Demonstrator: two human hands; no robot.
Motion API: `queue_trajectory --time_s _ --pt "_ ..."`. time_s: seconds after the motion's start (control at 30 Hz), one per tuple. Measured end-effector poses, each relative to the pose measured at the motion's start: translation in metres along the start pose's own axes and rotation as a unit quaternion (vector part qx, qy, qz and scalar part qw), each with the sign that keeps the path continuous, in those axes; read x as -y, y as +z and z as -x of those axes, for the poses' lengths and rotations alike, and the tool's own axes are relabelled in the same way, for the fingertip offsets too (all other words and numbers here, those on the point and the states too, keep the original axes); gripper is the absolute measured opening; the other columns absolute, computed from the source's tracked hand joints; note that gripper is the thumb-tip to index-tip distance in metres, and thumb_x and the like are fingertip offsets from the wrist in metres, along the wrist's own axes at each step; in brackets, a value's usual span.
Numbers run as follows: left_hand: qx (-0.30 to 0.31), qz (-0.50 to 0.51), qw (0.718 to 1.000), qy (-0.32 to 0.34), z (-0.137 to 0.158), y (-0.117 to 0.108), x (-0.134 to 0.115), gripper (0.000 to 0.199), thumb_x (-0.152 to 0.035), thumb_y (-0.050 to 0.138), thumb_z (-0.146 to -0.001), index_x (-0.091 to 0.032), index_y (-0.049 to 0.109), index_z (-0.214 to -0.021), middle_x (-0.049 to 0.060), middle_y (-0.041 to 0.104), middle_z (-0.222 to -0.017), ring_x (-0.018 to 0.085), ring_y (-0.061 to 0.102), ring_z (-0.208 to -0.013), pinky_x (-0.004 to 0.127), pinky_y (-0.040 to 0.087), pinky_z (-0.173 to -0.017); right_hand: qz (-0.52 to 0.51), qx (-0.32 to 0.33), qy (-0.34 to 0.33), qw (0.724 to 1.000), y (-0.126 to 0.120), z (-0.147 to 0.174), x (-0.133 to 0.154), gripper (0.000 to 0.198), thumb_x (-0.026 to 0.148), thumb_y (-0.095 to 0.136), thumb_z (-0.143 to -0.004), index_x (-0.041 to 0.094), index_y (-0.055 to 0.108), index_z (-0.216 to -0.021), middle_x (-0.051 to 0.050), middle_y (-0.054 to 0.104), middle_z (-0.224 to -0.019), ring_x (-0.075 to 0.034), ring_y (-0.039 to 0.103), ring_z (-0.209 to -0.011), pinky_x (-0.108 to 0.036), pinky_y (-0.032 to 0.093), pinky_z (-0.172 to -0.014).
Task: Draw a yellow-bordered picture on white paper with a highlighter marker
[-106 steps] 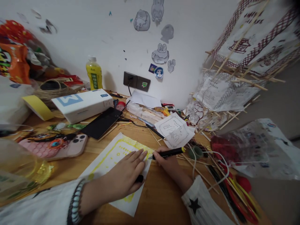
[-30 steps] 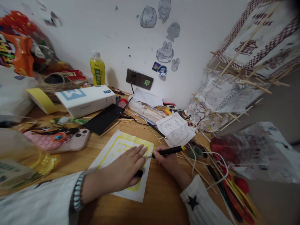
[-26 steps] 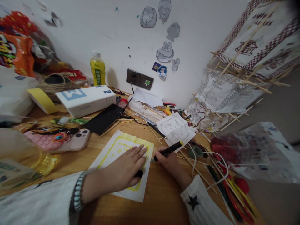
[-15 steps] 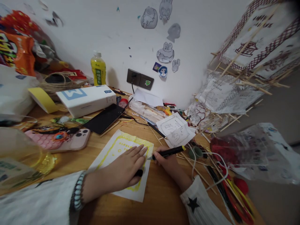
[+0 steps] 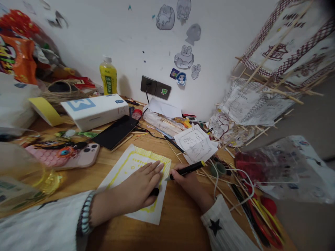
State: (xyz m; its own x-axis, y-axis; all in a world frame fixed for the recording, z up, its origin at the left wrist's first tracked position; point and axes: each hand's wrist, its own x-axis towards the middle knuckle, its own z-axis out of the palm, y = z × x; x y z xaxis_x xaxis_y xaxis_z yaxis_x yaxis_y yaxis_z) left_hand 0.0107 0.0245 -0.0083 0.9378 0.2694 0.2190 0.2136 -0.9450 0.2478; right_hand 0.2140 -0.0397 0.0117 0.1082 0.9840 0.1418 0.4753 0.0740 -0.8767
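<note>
Press flat, stroke lightly

The paper [image 5: 131,165] lies aslant on the near, middle part of the tabletop [image 5: 180,226], well in from the far edge along the wall. Your left hand [image 5: 138,190] rests palm down across it, with a black cap [image 5: 155,192] tucked at the thumb. Your right hand [image 5: 185,181] has its fingers closed round the marker [image 5: 190,169], whose tip is at the paper's right edge; whether it touches, you cannot tell from here.

Spread the left fingertips firmly, just clear of the tip, so the sheet cannot creep or crease. Pull short, even strokes along the yellow border [image 5: 121,167], stopping inside the edge to spare the wood. Mind the marker's back end, too: it overhangs the drawing [image 5: 196,144] beyond, which it could nudge.
</note>
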Motion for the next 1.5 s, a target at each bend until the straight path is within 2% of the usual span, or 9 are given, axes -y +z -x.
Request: queue_trajectory --time_s 0.13,0.27,0.47,0.67,0.83,1.0,1.13,1.3,1.5 --pt "0.004 0.006 1.000 -0.003 -0.001 -0.004 -0.002 0.055 -0.017 0.056 -0.074 -0.009 0.045 -0.128 0.024 0.037 -0.147 0.036 0.033 -0.137 0.052 0.032 -0.110 0.005 -0.003 0.028 1.000 -0.002 0.001 0.000 0.023 0.031 0.052 -0.071 0.022 0.046 -0.051 0.004 0.045 -0.051 -0.013 0.042 -0.052 -0.025 0.034 -0.050" --pt "0.018 -0.005 1.000 -0.007 -0.003 -0.009 -0.005 0.053 -0.017 0.056 -0.073 -0.007 0.048 -0.124 0.027 0.039 -0.145 0.037 0.034 -0.136 0.052 0.034 -0.108 -0.022 0.006 0.041 0.999 -0.002 0.005 0.001 0.021 0.032 0.051 -0.075 0.021 0.051 -0.057 0.004 0.045 -0.051 -0.013 0.042 -0.050 -0.024 0.034 -0.049" --pt "0.008 0.001 1.000 -0.007 -0.003 -0.006 -0.005 0.053 -0.016 0.055 -0.074 -0.009 0.046 -0.126 0.026 0.036 -0.147 0.036 0.031 -0.138 0.052 0.032 -0.110 -0.025 0.026 0.013 0.999 0.000 0.005 0.003 0.018 0.029 0.054 -0.079 0.021 0.056 -0.063 0.003 0.050 -0.053 -0.013 0.045 -0.051 -0.025 0.039 -0.051" --pt "0.021 -0.012 1.000 -0.004 -0.004 -0.006 -0.004 0.057 -0.015 0.054 -0.072 -0.005 0.045 -0.127 0.029 0.036 -0.145 0.038 0.033 -0.136 0.054 0.033 -0.108 -0.018 0.027 0.004 0.999 0.000 0.004 0.004 0.015 0.029 0.056 -0.078 0.022 0.058 -0.064 0.003 0.050 -0.055 -0.014 0.048 -0.055 -0.025 0.042 -0.053" --pt "0.032 -0.024 0.999 -0.005 -0.005 -0.008 -0.005 0.055 -0.014 0.056 -0.071 -0.004 0.048 -0.124 0.030 0.037 -0.145 0.039 0.034 -0.136 0.053 0.033 -0.109 -0.015 0.028 -0.002 0.999 0.000 0.004 0.003 0.018 0.027 0.052 -0.075 0.022 0.053 -0.058 0.001 0.052 -0.057 -0.014 0.049 -0.058 -0.025 0.042 -0.056" --pt "0.010 -0.007 1.000 -0.008 -0.003 -0.006 -0.004 0.054 -0.016 0.056 -0.072 -0.010 0.046 -0.124 0.025 0.039 -0.146 0.036 0.034 -0.137 0.052 0.032 -0.109 -0.028 0.021 0.014 0.999 -0.002 0.006 0.001 0.020 0.026 0.054 -0.073 0.021 0.048 -0.054 0.003 0.048 -0.054 -0.012 0.044 -0.053 -0.024 0.038 -0.052" --pt "0.022 -0.023 0.999 -0.009 -0.003 -0.006 -0.004 0.055 -0.015 0.057 -0.072 -0.007 0.045 -0.125 0.027 0.038 -0.145 0.037 0.035 -0.136 0.051 0.033 -0.109 -0.055 0.032 0.023 0.998 -0.001 0.007 0.003 0.021 0.029 0.052 -0.078 0.021 0.051 -0.058 0.004 0.047 -0.053 -0.012 0.043 -0.050 -0.024 0.038 -0.050" --pt "0.013 -0.011 1.000 -0.014 -0.003 -0.003 -0.004 0.065 -0.018 0.055 -0.073 -0.007 0.036 -0.135 0.027 0.037 -0.146 0.036 0.033 -0.137 0.051 0.034 -0.108 -0.042 0.037 0.015 0.998 0.002 0.007 0.007 0.015 0.028 0.054 -0.077 0.022 0.056 -0.063 0.004 0.047 -0.053 -0.013 0.045 -0.052 -0.024 0.039 -0.050" --pt "0.013 0.002 1.000 -0.014 -0.002 -0.004 -0.003 0.064 -0.018 0.056 -0.074 -0.007 0.037 -0.135 0.026 0.036 -0.147 0.036 0.033 -0.137 0.052 0.034 -0.108 -0.026 0.041 -0.007 0.999 0.002 0.006 0.011 0.015 0.029 0.055 -0.077 0.023 0.056 -0.063 0.003 0.051 -0.057 -0.014 0.046 -0.055 -0.026 0.043 -0.055"
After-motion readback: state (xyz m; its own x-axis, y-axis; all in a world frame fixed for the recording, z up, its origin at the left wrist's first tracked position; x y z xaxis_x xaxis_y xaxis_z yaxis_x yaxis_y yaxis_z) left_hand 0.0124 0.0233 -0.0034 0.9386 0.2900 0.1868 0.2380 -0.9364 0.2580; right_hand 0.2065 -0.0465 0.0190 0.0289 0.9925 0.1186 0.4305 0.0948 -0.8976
